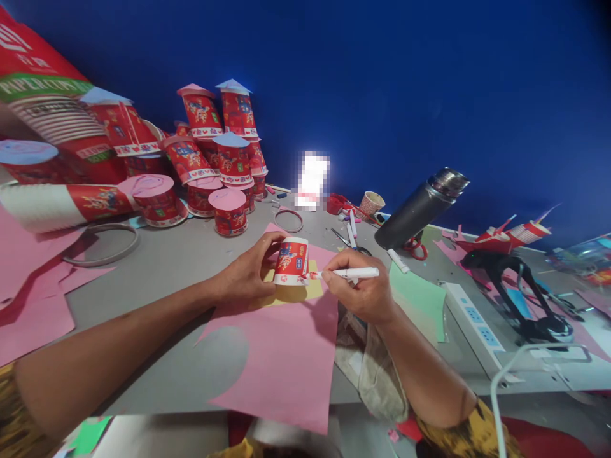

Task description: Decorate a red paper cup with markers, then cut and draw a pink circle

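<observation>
My left hand [252, 268] is closed around the side of a red and white paper cup [292, 256] that stands upside down on yellow paper [312, 289]. Pinched in my right hand [360, 286] is a white marker pen [356, 273], its red tip at the white band along the cup's lower edge. Small red marks show on that band. Beneath the cup and hands lies a pink sheet [286, 356] with a round piece cut out of its left side.
Decorated paper cups [232, 159] with paper tops stand stacked at the back left. A dark flask [417, 210], scissors [351, 242], green paper [417, 296], a power strip [472, 324] and a black headset [520, 292] lie to the right. A grey cloth [377, 369] hangs over the front edge.
</observation>
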Motion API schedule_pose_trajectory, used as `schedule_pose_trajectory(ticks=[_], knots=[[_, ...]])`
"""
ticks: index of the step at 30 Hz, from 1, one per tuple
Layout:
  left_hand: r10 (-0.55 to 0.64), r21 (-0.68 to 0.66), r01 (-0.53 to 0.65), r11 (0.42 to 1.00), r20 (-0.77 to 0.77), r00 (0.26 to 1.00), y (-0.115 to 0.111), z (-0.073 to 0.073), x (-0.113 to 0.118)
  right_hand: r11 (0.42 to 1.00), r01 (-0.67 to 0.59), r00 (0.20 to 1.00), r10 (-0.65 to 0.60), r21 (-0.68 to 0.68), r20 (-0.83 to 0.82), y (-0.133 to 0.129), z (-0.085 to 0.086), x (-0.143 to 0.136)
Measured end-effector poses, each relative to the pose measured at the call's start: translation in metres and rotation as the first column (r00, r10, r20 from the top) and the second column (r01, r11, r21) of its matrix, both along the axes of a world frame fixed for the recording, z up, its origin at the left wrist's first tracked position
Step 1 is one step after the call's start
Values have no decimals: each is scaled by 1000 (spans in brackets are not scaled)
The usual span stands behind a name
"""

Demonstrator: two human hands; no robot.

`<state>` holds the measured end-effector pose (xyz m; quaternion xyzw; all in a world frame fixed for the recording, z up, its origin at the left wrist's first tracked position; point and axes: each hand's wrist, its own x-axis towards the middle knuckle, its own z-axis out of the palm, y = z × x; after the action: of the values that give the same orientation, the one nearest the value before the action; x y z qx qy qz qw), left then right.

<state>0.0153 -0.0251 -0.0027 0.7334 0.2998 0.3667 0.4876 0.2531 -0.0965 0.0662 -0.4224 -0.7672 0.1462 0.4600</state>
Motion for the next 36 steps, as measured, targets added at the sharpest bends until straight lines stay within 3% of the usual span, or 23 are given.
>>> schedule_pose_trajectory(ticks=[36], knots=[[-6, -16, 6, 1000, 28, 1000, 0, -1, 0, 999, 43, 998, -44, -25, -34, 2, -3, 1]])
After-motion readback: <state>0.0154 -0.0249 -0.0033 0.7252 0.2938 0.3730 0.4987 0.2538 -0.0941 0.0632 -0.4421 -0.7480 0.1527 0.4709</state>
